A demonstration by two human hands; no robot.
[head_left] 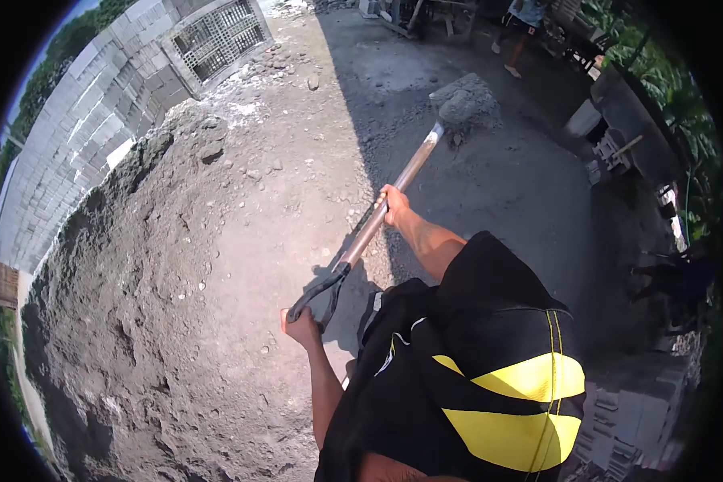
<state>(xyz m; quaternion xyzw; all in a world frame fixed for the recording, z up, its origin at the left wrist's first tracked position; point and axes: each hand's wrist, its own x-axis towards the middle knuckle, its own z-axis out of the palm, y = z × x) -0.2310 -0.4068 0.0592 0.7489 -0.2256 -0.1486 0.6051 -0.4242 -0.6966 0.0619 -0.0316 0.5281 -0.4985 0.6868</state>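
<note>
A long-handled shovel (pixel 414 166) runs slantwise from near my body out toward the far right. My left hand (pixel 301 328) is closed round its black D-shaped grip. Farther along, my right hand (pixel 394 205) wraps the wooden shaft about midway. A heap of grey, sandy material (pixel 467 103) covers most of the blade, and bits of it hang at the edge. The blade is over shaded ground, apart from both hands. To my left rises a large mound of grey sand or gravel (pixel 128 313).
Stacked grey blocks (pixel 80 153) line the far left, beside a grille-like frame (pixel 219 42). Another person (pixel 526 24) stands at the far right near wooden structures. More blocks (pixel 627 418) lie at the lower right. Loose stones dot the sunlit ground (pixel 257 217).
</note>
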